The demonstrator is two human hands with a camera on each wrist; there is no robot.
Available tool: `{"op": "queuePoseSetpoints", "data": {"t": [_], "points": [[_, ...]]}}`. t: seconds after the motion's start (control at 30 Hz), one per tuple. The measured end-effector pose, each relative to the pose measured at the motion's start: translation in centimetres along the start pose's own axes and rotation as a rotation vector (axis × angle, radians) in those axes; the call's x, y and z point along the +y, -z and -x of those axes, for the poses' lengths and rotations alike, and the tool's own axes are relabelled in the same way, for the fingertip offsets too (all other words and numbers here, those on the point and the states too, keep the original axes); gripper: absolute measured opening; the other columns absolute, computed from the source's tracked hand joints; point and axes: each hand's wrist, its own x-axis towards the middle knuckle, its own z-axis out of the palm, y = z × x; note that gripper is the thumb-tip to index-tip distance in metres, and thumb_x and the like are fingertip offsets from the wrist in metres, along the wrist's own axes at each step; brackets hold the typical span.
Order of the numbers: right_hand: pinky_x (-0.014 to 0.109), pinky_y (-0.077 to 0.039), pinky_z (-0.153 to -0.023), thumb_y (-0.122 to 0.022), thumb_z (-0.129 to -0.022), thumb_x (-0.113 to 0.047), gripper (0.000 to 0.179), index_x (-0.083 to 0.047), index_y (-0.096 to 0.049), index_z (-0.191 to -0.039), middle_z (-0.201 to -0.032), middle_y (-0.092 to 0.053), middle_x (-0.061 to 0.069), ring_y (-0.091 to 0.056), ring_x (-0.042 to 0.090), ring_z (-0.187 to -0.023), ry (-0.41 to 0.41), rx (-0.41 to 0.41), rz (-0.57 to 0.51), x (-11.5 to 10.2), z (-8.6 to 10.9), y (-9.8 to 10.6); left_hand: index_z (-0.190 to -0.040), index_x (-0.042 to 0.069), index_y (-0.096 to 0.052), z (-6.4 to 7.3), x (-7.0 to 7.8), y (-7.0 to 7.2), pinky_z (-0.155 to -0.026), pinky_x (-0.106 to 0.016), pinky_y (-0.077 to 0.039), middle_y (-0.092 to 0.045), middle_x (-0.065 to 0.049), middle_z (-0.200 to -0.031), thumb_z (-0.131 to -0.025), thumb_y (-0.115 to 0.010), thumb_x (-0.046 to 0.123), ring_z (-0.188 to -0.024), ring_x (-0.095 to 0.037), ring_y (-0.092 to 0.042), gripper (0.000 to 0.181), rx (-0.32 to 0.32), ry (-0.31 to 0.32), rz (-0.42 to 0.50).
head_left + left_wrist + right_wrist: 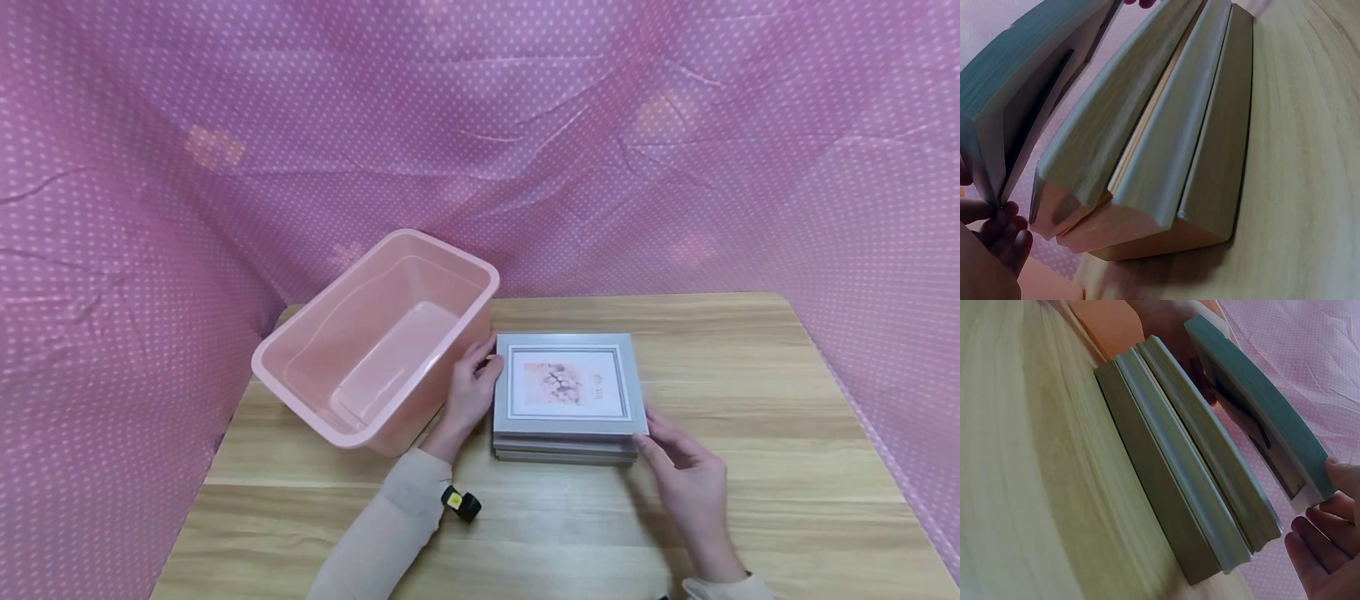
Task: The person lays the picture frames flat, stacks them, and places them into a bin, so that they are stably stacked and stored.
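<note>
A grey picture frame (570, 425) with a pink floral print is held face up between both hands. In the left wrist view its raised underside (1029, 119) shows a gap above the pile. My left hand (472, 392) grips its left side, fingertips at the edge. At the near right corner, my right hand (688, 477) pinches it, thumb on the rim and fingers beneath, as the right wrist view shows. Below lies a stack of three more picture frames (1172, 456), flat on one another, their faces mostly hidden.
A pink plastic bin (337, 333) stands at an angle left of the frames, close beside the left hand and forearm. Everything rests on a wood-grain table (765, 400). A polka-dot pink cloth (525, 167) hangs behind and at both sides. A black wrist device (468, 506) sits by the left cuff.
</note>
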Motion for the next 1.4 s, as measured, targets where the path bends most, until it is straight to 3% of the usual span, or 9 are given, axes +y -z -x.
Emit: {"op": "queuePoseSetpoints", "data": {"t": [0.23,0.5,0.73,0.87,1.17,1.4], "points": [[0.011,-0.057,-0.095,-0.082,-0.089,0.009,0.025,0.012,-0.076,-0.113,-0.121,-0.079,-0.013,-0.074,-0.008,-0.108,-0.011,-0.009,0.076,0.8,0.5,-0.1,-0.154,-0.005,-0.052,0.2,-0.5,-0.2,-0.114,-0.050,-0.056,-0.061,-0.025,-0.149,-0.105,-0.061,0.008,-0.132,-0.036,-0.063,0.052,0.006,-0.047,-0.080],[0.010,-0.055,-0.097,-0.081,-0.091,0.005,0.029,0.012,-0.075,-0.118,-0.128,-0.077,-0.011,-0.069,-0.014,-0.114,-0.052,-0.025,0.132,1.1,0.8,0.0,-0.156,-0.004,-0.049,0.3,-0.9,-0.8,-0.122,-0.053,-0.049,-0.054,-0.025,-0.159,-0.106,-0.060,0.013,-0.146,-0.040,-0.055,0.054,0.009,-0.055,-0.140],[0.007,-0.054,-0.097,-0.083,-0.092,0.000,0.031,0.009,-0.075,-0.121,-0.130,-0.076,-0.013,-0.067,-0.017,-0.113,-0.140,-0.015,0.150,1.2,1.1,0.1,-0.161,0.003,-0.046,0.9,-1.3,-1.1,-0.128,-0.054,-0.042,-0.050,-0.019,-0.165,-0.109,-0.056,0.019,-0.149,-0.037,-0.052,0.056,0.004,0.010,-0.189],[0.007,-0.053,-0.098,-0.083,-0.093,-0.002,0.031,0.007,-0.076,-0.122,-0.132,-0.075,-0.013,-0.068,-0.013,-0.116,-0.161,-0.028,0.139,1.2,1.4,0.1,-0.163,0.004,-0.045,1.5,-1.5,-1.0,-0.129,-0.055,-0.041,-0.045,-0.019,-0.168,-0.110,-0.055,0.019,-0.151,-0.037,-0.049,0.056,0.013,0.031,-0.191],[0.005,-0.052,-0.098,-0.079,-0.098,-0.007,0.035,0.008,-0.072,-0.129,-0.130,-0.076,-0.018,-0.068,-0.016,-0.113,-0.196,-0.028,0.116,1.2,1.6,0.1,-0.159,0.001,-0.049,1.7,-1.9,-1.0,-0.123,-0.053,-0.048,-0.053,-0.022,-0.161,-0.108,-0.058,0.014,-0.143,-0.038,-0.056,0.054,0.038,0.027,-0.137],[0.004,-0.052,-0.097,-0.077,-0.100,-0.009,0.034,0.006,-0.073,-0.130,-0.123,-0.078,-0.023,-0.068,-0.016,-0.113,-0.185,0.002,0.114,0.9,1.5,0.0,-0.161,0.002,-0.047,1.9,-2.0,-1.0,-0.126,-0.055,-0.044,-0.041,-0.026,-0.169,-0.110,-0.056,0.016,-0.153,-0.041,-0.047,0.053,0.025,0.046,-0.077]]}}
